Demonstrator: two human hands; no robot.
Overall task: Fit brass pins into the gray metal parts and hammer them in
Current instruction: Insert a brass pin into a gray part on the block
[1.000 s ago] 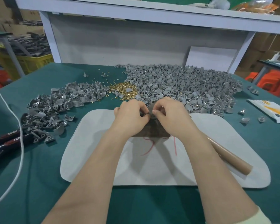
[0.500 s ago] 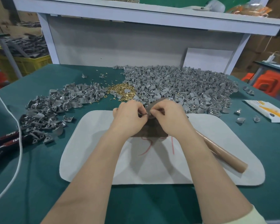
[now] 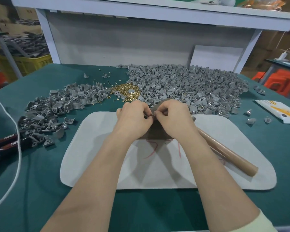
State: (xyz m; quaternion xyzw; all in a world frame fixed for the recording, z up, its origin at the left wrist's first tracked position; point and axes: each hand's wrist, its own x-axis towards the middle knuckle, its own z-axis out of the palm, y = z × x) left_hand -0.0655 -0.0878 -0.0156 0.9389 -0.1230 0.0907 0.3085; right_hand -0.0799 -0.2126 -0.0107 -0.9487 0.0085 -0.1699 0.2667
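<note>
— Where are the hands?
— I see the left hand (image 3: 134, 118) and right hand (image 3: 172, 119) meeting over a brown block (image 3: 157, 133) on the white mat (image 3: 224, 148), fingers curled tight, pinching one gray part (image 3: 158, 107) between them.
— And the pins?
— The brass pins (image 3: 124, 92) lie heaped just beyond the hands, beside the big pile (image 3: 191, 86). I cannot tell if one is held.

We read one word only: "TAPER", in pale capitals on the black-and-red plier handles (image 3: 7, 142) at the left edge of the table. It stands twice, once on each handle, running along its length. The white packet (image 3: 280, 114) at the right edge carries an orange and yellow print, but we cannot make out any lettering on it. The red strokes on the white mat (image 3: 97, 148) form no letters or numbers that we can read.
</note>
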